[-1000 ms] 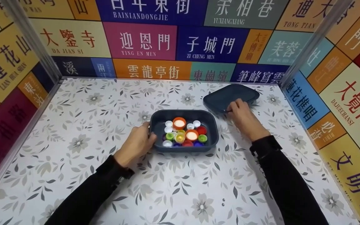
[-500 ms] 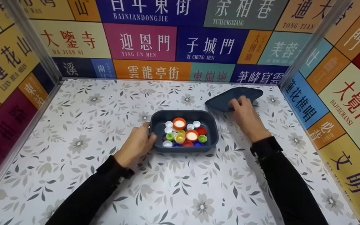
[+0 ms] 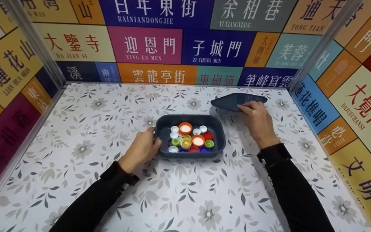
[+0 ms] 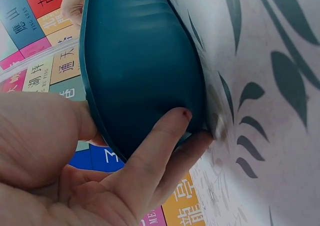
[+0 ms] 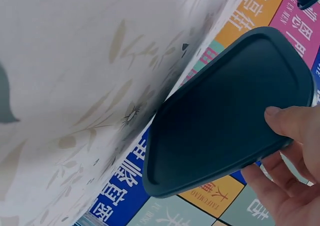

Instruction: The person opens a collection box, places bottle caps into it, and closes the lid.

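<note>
A dark blue-grey rectangular container (image 3: 190,154) sits on the table with bottle caps inside. Several small caps show, among them an orange-rimmed cap (image 3: 185,129), a red cap (image 3: 208,136), a green cap (image 3: 209,144) and white ones. The left hand (image 3: 142,146) grips the container's left end; in the left wrist view its fingers (image 4: 167,128) lie along the outer wall and the thumb is partly hidden behind the rim. Beyond the container's right back corner, the right hand (image 3: 259,120) pinches a matching lid (image 3: 227,101) by its edge. The lid is tilted, its thumb-side face visible in the right wrist view (image 5: 215,116).
White table covering (image 3: 92,180) with grey leaves and flowers spreads around the container. Upright panels with coloured Chinese lettering, such as the pink panel (image 3: 145,45), close off the back and both sides. A clear corner strip (image 3: 314,42) runs up at the right.
The lid has tipped up steeply, from nearly flat to a narrow edge-on shape in the head view. The right hand has shifted slightly right with it. Left hand and container stay in place.
</note>
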`<state>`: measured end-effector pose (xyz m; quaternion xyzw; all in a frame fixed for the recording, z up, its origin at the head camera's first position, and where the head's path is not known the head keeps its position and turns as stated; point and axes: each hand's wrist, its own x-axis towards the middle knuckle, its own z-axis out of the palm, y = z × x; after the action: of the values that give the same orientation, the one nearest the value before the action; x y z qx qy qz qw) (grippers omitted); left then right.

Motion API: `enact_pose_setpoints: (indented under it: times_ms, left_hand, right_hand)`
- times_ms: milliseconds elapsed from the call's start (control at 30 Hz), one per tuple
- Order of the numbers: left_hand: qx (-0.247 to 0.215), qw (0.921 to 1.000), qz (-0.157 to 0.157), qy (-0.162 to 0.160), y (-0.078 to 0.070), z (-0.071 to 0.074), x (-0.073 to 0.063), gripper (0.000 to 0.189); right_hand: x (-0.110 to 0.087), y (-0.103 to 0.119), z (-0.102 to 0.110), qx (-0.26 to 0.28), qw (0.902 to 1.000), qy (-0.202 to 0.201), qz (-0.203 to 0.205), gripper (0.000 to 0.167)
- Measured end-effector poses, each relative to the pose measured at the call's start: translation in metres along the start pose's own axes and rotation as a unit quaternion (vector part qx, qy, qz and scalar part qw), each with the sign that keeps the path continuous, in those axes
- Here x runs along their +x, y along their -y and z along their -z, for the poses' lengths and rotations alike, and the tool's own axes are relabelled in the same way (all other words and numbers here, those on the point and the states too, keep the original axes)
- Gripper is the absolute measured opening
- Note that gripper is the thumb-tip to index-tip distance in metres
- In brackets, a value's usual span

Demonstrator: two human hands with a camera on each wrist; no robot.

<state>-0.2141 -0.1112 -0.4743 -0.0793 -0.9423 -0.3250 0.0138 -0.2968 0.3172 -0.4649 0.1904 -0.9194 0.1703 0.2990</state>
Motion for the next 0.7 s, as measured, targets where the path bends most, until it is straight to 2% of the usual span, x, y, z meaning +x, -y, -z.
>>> enact_pose_setpoints:
  times_ms: [200, 367, 500, 700]
  left_hand:
    - [-0.008, 1.0000, 0.002, 0.003, -0.001, 0.003, 0.001, 0.058]
    - [-0.036, 0.9993, 0.002, -0.002, -0.001, 0.006, 0.001, 0.065]
    - [-0.046, 0.9987, -0.004, -0.019, -0.002, 0.009, 0.003, 0.068]
    - [-0.051, 0.9972, -0.030, -0.045, -0.011, 0.016, 0.011, 0.068]
  right_hand:
    - [0.001, 0.002, 0.000, 0.043, 0.9970, -0.060, 0.021, 0.033]
    - [0.000, 0.009, 0.000, 0.074, 0.9907, -0.111, 0.026, 0.035]
    - [0.000, 0.018, -0.001, 0.109, 0.9825, -0.151, 0.009, 0.035]
    - [0.001, 0.037, 0.005, 0.181, 0.9656, -0.186, -0.014, 0.031]
